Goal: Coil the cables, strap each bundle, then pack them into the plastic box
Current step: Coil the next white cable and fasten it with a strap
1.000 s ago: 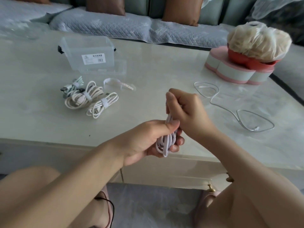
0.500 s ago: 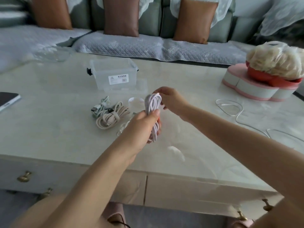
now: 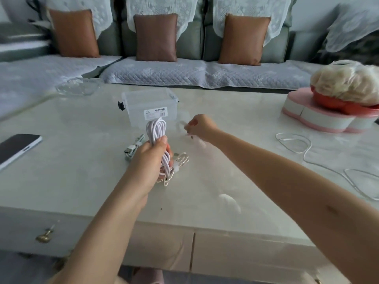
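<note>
Above the table [image 3: 82, 177] middle: coiled white cable [image 3: 156, 130] upright, left hand [image 3: 151, 155] wrapped round its midsection, loops sticking out top and bottom. Plastic box [image 3: 149, 103] sits just behind, lid off. Right hand [image 3: 200, 127] is low beside the box with fingers curled; too blurred to tell if it's pinching anything. Strapped braided bundle [image 3: 180, 162] lies under the coil, loose cable [image 3: 307, 148] far right, phone [image 3: 16, 147] far left.
</note>
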`<control>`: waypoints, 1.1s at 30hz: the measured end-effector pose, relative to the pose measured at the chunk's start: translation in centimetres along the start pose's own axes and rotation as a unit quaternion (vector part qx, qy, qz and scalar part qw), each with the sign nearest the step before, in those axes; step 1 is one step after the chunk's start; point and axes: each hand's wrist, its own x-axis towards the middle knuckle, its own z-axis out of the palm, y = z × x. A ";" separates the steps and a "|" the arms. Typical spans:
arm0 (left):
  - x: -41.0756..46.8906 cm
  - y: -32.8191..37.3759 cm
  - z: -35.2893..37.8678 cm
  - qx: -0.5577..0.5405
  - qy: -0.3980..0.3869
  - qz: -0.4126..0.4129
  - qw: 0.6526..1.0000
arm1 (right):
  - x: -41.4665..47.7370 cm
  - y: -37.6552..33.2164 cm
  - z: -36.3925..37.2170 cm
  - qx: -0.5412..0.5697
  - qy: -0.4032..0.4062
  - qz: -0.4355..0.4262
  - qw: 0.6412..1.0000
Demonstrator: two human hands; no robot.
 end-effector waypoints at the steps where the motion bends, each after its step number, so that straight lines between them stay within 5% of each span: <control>1: 0.0 0.0 0.3 0.001 -0.001 0.004 1.000 | -0.4 0.2 -0.8 0.024 0.026 -0.012 0.999; 9: -1.3 -0.1 3.3 0.068 -0.059 0.079 0.993 | -5.5 5.9 -6.1 -0.056 0.050 0.045 0.996; 13: -1.9 0.7 5.0 0.060 -0.075 0.126 0.987 | -7.2 8.8 -8.3 0.005 0.172 0.046 0.984; 19: -2.5 1.2 8.5 -0.066 -0.030 0.198 0.978 | -9.4 8.6 -11.4 -0.006 0.345 -0.166 0.924; 25: -2.5 0.7 9.7 -0.045 -0.068 0.215 0.973 | -8.2 7.2 -12.2 0.284 0.409 -0.018 0.867; 28: -2.8 0.6 9.9 -0.022 -0.095 0.210 0.973 | -9.8 6.8 -12.3 0.351 0.348 0.018 0.869; 33: -4.7 1.4 10.9 0.021 -0.233 0.210 0.949 | -15.1 5.0 -11.6 0.331 0.152 0.059 0.929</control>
